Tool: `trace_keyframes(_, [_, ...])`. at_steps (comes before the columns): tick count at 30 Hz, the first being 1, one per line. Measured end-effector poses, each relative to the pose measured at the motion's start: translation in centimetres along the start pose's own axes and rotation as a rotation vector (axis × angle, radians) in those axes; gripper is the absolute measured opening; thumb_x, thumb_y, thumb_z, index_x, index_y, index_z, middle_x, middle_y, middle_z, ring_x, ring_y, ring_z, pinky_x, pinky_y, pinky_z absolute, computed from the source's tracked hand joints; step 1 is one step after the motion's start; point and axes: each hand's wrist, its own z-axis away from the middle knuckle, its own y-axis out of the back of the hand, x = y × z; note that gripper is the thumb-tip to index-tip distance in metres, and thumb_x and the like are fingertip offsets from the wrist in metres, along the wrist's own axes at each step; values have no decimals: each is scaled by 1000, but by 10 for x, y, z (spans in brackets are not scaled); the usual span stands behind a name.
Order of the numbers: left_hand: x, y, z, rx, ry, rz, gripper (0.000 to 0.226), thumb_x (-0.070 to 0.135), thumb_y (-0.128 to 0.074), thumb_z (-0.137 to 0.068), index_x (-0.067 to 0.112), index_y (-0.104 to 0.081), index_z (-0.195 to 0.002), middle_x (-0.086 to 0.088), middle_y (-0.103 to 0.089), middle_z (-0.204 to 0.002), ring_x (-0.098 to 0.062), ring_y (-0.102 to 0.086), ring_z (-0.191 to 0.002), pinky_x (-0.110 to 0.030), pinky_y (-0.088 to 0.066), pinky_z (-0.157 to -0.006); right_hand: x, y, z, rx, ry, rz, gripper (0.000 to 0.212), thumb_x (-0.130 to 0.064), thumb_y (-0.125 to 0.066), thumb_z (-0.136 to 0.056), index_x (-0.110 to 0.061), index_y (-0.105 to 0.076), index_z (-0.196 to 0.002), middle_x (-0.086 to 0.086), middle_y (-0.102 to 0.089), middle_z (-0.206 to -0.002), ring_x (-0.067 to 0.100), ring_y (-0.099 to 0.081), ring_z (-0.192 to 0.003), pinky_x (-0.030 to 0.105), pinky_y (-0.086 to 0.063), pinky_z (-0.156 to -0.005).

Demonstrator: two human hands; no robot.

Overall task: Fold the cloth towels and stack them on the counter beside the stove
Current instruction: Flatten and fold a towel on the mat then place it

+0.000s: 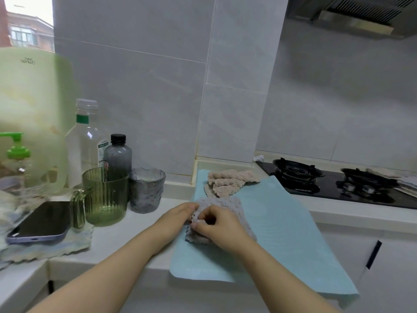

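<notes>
Grey-lilac towel [225,206], fluffy and scallop-edged, lying partly doubled over on a light blue mat [277,224] spread across the counter [126,240]; the mat's near edge overhangs the counter front. Right hand [220,227] rests on top of the towel, its fingers [203,216] curled together and pinching a fold of the fabric. Left hand [178,216] lies against the towel's left edge, fingertips tucked into the cloth beside the right hand, gripping it. Behind the towel, toward the tiled wall, a beige-pink towel [228,181] sits crumpled on the same mat, just apart from the grey one. To the right, a black gas stove [334,184] with two burners adjoins the mat. To the left on the counter: a grey tumbler [145,193], a ribbed green pitcher [102,197], a dark bottle [118,154], a clear bottle [84,141] and a phone [40,222] lying on a pale cloth [52,249].
</notes>
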Motion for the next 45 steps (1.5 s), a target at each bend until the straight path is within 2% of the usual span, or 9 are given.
trace_keyframes(4, [15,-9,-11,17,28,-9,22,24,-51,-95,19,-64,-113,0,-61,-113,-15,-54,-109,-25,-39,-97,-1,21,3,60,19,-6,17,-35,-59,-89,-21,-63,-80,-10,-56,-66,1,-48,-58,10,-36,-52])
trace_keyframes(8, [13,-14,-26,79,16,-178,33,34,-74,-64,50,-62,-91,3,-64,-116,-16,-60,-103,-34,-47,-98,12,34,6,193,-11,-21,11,-27,-59,-89,-21,-64,-80,-11,-60,-71,0,-53,-65,11,-37,-57])
trace_keyframes(11, [12,-15,-22,72,-41,-176,52,3,-70,-76,33,-57,-117,2,-59,-117,-16,-61,-93,-25,-53,-82,26,45,6,319,-61,7,8,-23,-56,-89,-24,-64,-88,-9,-65,-91,1,-57,-82,15,-44,-69])
trace_keyframes(14, [7,-12,-20,48,-20,-171,63,-1,-67,-78,22,-46,-133,3,-53,-122,-15,-56,-98,-20,-47,-82,35,47,3,172,-188,189,18,-25,-56,-86,-27,-64,-102,-6,-65,-105,15,-60,-97,34,-49,-88])
trace_keyframes(21, [46,-7,-24,-1,191,-384,36,7,-52,-84,10,-47,-119,-5,-55,-95,-15,-49,-68,-21,-36,-53,22,47,-5,166,-272,487,29,-21,-49,-81,-12,-67,-101,4,-69,-102,26,-59,-99,33,-40,-81])
trace_keyframes(25, [48,-20,-28,247,-26,-844,50,25,-39,-92,23,-30,-141,-4,-26,-150,-26,-33,-131,-38,-33,-103,25,38,-15,172,-118,515,43,-26,-39,-94,-18,-44,-136,0,-42,-143,24,-35,-131,37,-30,-102])
trace_keyframes(27, [35,-33,-32,129,-128,-932,49,28,-30,-97,26,-22,-145,4,-10,-157,-24,-10,-143,-44,-17,-114,35,31,-21,70,-111,572,52,-34,-34,-98,-16,-25,-147,1,-23,-155,20,-21,-141,39,-23,-110])
trace_keyframes(30, [12,-43,-33,-56,-22,-969,48,34,-18,-101,27,-16,-148,8,-7,-158,-20,-1,-146,-48,-7,-116,52,25,-27,-51,-179,539,58,-39,-28,-100,-16,-12,-150,0,-9,-159,17,-9,-146,42,-15,-115])
trace_keyframes(45, [6,-43,-24,-28,-27,-980,47,36,-20,-101,32,-18,-148,11,-9,-158,-11,-7,-145,-46,-3,-117,65,21,-22,-27,-206,478,53,-38,-20,-99,-18,-23,-148,-4,-9,-159,14,-9,-146,48,-7,-116])
